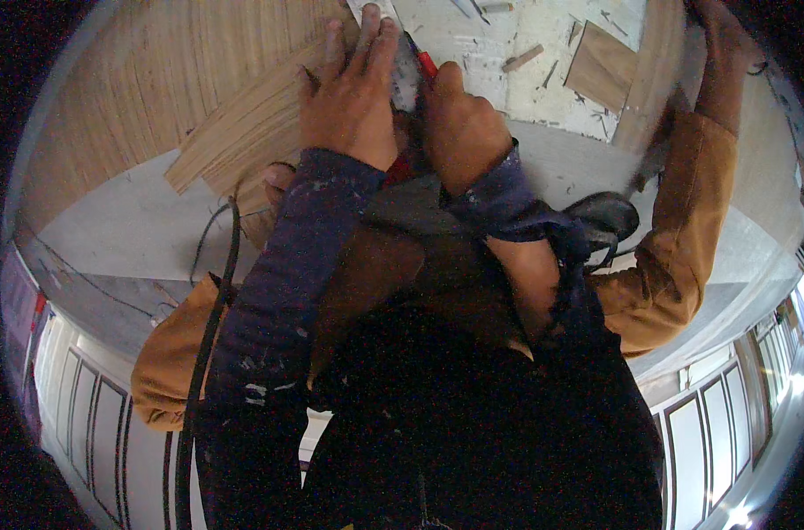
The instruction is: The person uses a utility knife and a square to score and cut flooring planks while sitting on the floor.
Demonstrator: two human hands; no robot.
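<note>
My left hand (351, 106) lies with its fingers stretched forward, pressing on a pale flat strip (360, 7) that shows past the fingertips. Close to its right, my right hand (464, 128) is closed round a slim red-and-black utility knife (428, 65). The knife's tip points up and left toward the strip and is too dark to make out well. A wood-grain plank piece (252, 115) lies to the left of my left hand. Something red (400, 170) shows partly below my hands, mostly hidden by my wrist.
A large wood-grain sheet (146, 79) covers the far left. Beyond my right hand lies a white board (473, 53) with dark slivers and a square wood-grain offcut (602, 67). A black shoe (607, 216) sits at the right. A dark cable (216, 309) runs along the left.
</note>
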